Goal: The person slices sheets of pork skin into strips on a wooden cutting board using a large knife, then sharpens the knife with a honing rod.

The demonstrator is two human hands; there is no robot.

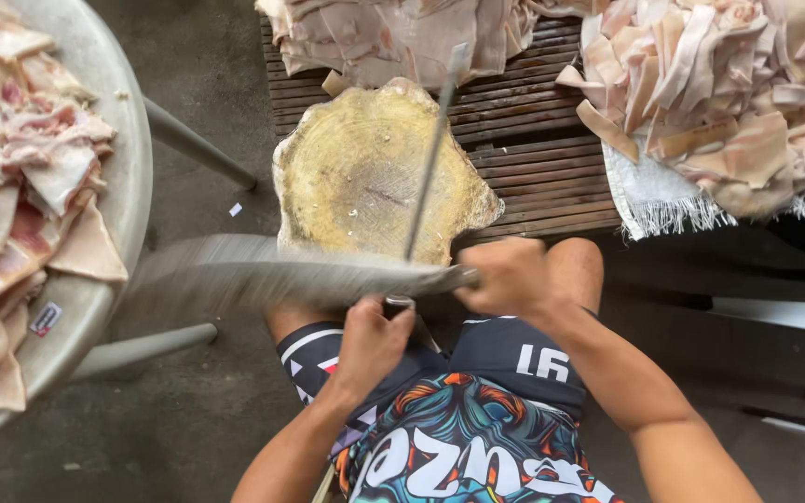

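1. Cleaver lies crosswise over the person's knees, its broad blade blurred and reaching left, just in front of the round wooden chopping block.
2. Right hand is closed on the cleaver's handle end.
3. Left hand is clamped round the grip of a thin sharpening rod, which slants up across the block.
4. Blade and rod cross near the hands, so the step in hand looks like honing the edge.
5. The next stroke would call for a steady angle, with the fingers kept behind the edge.
6. Pork skin strips are piled on the slatted bench beyond and on the round metal tray to the left.
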